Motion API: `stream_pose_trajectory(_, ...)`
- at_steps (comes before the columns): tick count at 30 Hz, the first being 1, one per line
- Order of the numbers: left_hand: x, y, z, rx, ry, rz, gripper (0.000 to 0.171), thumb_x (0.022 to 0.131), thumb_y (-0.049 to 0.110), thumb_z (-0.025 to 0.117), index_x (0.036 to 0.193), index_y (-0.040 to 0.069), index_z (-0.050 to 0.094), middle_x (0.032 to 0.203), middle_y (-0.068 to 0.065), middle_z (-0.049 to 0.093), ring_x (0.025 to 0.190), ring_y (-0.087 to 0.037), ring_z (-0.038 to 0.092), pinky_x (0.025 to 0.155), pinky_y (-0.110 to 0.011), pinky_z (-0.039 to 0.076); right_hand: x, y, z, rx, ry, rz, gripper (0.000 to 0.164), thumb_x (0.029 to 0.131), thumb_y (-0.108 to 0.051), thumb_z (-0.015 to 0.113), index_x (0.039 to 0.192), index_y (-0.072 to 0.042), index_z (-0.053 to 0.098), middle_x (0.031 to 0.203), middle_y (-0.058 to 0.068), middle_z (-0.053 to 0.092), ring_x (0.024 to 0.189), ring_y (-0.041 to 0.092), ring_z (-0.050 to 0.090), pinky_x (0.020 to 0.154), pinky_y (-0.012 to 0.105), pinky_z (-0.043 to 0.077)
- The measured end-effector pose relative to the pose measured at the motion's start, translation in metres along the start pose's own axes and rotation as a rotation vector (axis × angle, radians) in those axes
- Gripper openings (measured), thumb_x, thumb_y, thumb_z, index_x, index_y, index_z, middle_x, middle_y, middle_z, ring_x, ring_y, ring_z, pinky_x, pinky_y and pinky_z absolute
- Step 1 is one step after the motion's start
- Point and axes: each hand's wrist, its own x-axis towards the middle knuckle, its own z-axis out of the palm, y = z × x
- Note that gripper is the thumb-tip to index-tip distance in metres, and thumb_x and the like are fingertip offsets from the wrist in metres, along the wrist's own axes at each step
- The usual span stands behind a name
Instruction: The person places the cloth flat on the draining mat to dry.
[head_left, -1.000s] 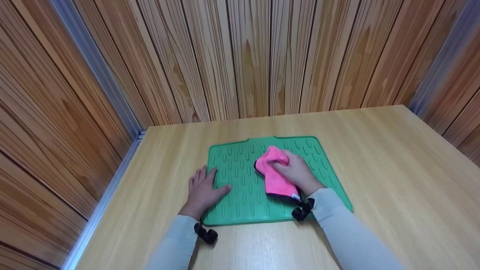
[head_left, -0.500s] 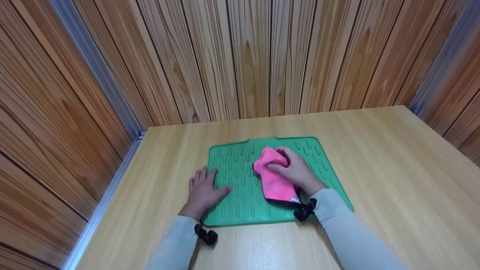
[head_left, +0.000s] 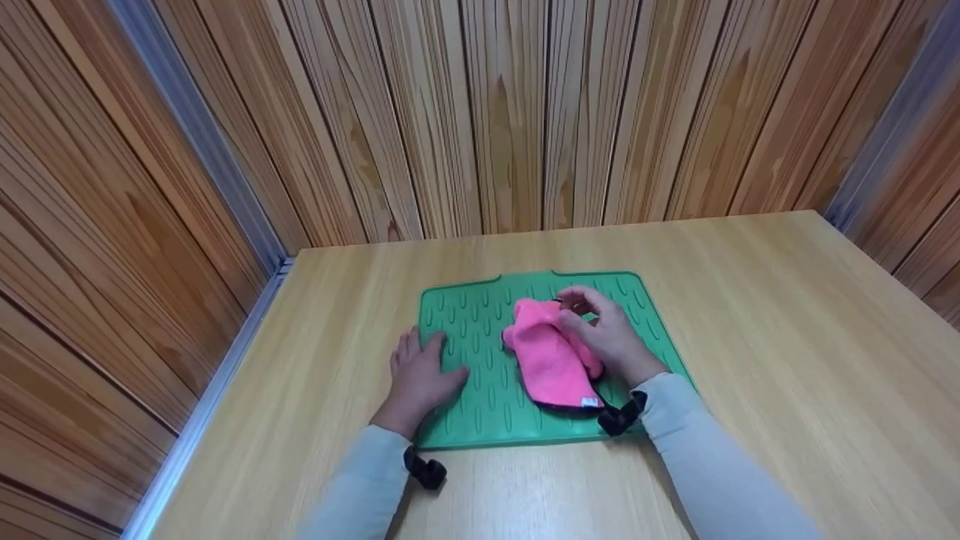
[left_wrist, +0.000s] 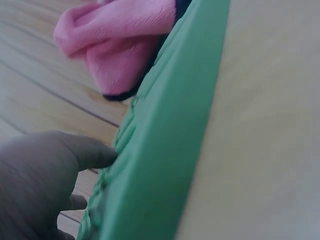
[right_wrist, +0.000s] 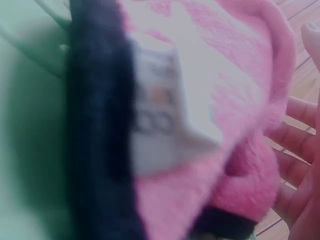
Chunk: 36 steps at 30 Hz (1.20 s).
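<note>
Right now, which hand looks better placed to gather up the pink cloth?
Probably the right: the right hand is at the cloth's right side, while the left hand rests at the left edge of the mat, apart from the cloth.

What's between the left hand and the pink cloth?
Just a bare stretch of the green mat, its ridged surface showing; nothing else sits between the left hand and the pink cloth. Seen in the head view.
</note>
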Motion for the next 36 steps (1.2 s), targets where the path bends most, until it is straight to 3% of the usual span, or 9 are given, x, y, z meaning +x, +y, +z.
stream_pose_trajectory(7,-0.004,0.022,0.011,-0.025,0.02,0.064,0.069,0.105,0.033,0.072,0.165,0.004,0.054,0.185,-0.029,0.026,0.176,-0.052,0.013,0.143,-0.071,0.01,-0.003,0.002,-0.01,-0.015,0.071,0.012,0.038,0.117,-0.024,0.062,0.147,-0.001,0.066,0.135,0.018,0.072,0.121,0.024,0.063,0.095,0.024,0.052)
stream_pose_trajectory(14,-0.003,0.037,0.024,-0.097,0.012,0.093,0.061,0.108,0.031,0.071,0.164,0.012,0.056,0.171,-0.017,0.058,0.175,-0.047,0.023,0.141,-0.07,0.025,-0.008,0.009,-0.017,-0.055,0.07,0.018,0.038,0.116,-0.025,0.064,0.145,-0.002,0.068,0.135,0.018,0.073,0.118,0.024,0.064,0.097,0.024,0.052)
stream_pose_trajectory(23,0.006,0.048,0.036,-0.222,0.057,0.099,0.051,0.11,0.022,0.072,0.158,0.011,0.063,0.162,-0.017,0.067,0.17,-0.045,0.039,0.138,-0.062,0.037,-0.017,0.014,-0.024,-0.107,-0.017,0.025,0.034,0.114,-0.023,0.067,0.143,-0.004,0.068,0.126,0.018,0.072,0.105,0.023,0.065,0.086,0.025,0.054)
stream_pose_trajectory(30,0.011,0.052,0.046,-0.272,0.078,0.094,0.045,0.11,0.02,0.073,0.154,0.012,0.067,0.152,-0.015,0.071,0.147,-0.035,0.065,0.126,-0.052,0.054,-0.022,0.019,-0.027,-0.107,-0.119,0.008,0.031,0.111,-0.022,0.071,0.137,-0.004,0.07,0.121,0.016,0.073,0.099,0.02,0.061,0.085,0.025,0.052)
stream_pose_trajectory(36,0.01,0.055,0.045,-0.32,0.092,0.123,0.041,0.109,0.015,0.073,0.15,0.01,0.069,0.148,-0.016,0.073,0.143,-0.036,0.068,0.123,-0.052,0.057,-0.021,0.023,-0.024,-0.083,-0.179,-0.024,0.021,0.106,-0.015,0.076,0.124,-0.003,0.074,0.106,0.009,0.071,0.089,0.017,0.059,0.078,0.023,0.051)
